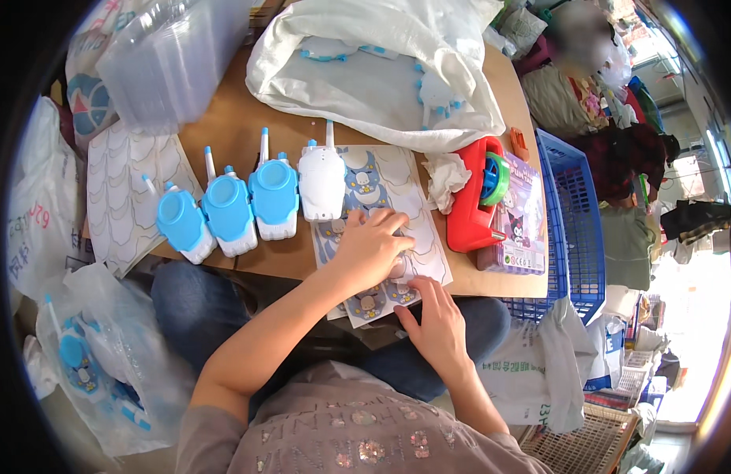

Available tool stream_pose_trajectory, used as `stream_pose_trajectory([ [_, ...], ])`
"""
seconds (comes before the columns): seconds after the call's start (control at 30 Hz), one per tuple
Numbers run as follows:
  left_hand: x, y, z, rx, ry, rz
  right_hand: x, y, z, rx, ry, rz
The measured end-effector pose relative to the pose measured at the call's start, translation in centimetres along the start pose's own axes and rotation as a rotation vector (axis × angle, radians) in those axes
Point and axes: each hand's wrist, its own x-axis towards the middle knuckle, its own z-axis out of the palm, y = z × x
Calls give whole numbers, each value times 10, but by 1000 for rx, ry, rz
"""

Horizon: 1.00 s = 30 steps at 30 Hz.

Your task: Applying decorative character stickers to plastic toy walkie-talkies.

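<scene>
Now left hand (371, 246) flat, right hand (437, 324) pinching sticker sheet (381, 229) at table edge (247, 265); tape dispenser (472, 197) just beside.

Sticker sheet (381, 229) partly under both hands, bagged toys (89, 371) perhaps walkie-talkies, blurred

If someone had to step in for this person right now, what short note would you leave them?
Left hand: pressed flat on the sticker sheet, holding nothing.
Right hand: fingertips at the sheet's near edge, apparently peeling a sticker; grip unclear.
Things: four toy walkie-talkies stand in a row on the board, three blue and one white. A red tape dispenser sits to the right, a used backing sheet on the left.
Done: several stickers are already gone from the sheet.
Left: stickers remain near the hands; whether the toys carry any is not visible.
</scene>
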Motion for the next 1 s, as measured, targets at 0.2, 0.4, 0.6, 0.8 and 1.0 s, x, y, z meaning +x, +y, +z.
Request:
stream_pose_trajectory([
  [0.2,6,1,7,3,-26,-92,7,-28,-5,73,-95,60],
  [0.4,7,0,14,-112,67,-92,17,-53,-17,42,-174,-37],
  [0.6,5,-1,10,-190,216,-109,57,-64,-53,163,-194,21],
  [0.8,3,3,-4,-156,63,-119,93,-41,-65,156,4,-55],
  [1.0,-6,10,-38,-204,4,-41,102,-28,-61,329,253,-34],
])
